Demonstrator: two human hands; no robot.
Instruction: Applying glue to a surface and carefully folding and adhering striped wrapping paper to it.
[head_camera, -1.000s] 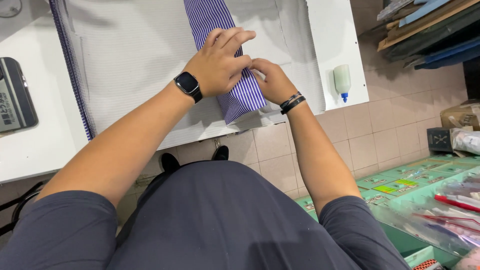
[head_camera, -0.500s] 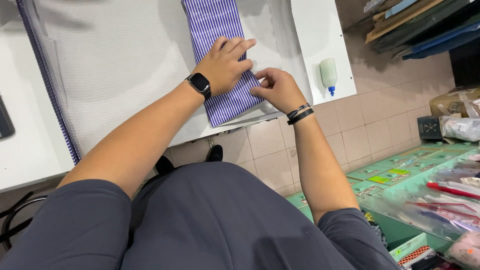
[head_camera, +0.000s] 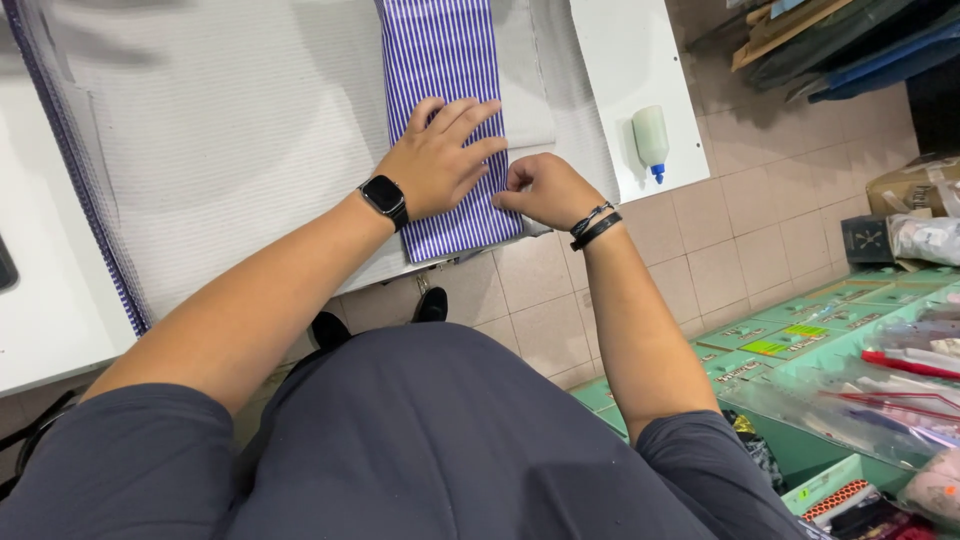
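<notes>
Both hands shifted right, striped fabric strip (head_camera: 440, 60) lengthwise away from person

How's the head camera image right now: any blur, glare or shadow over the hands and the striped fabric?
Head view: sharp, evenly lit, no glare; the purple-and-white striped fabric strip shows crisp lines. Left hand and right hand cast only soft shadows. Wide-angle distortion bends the white table edge.
</notes>
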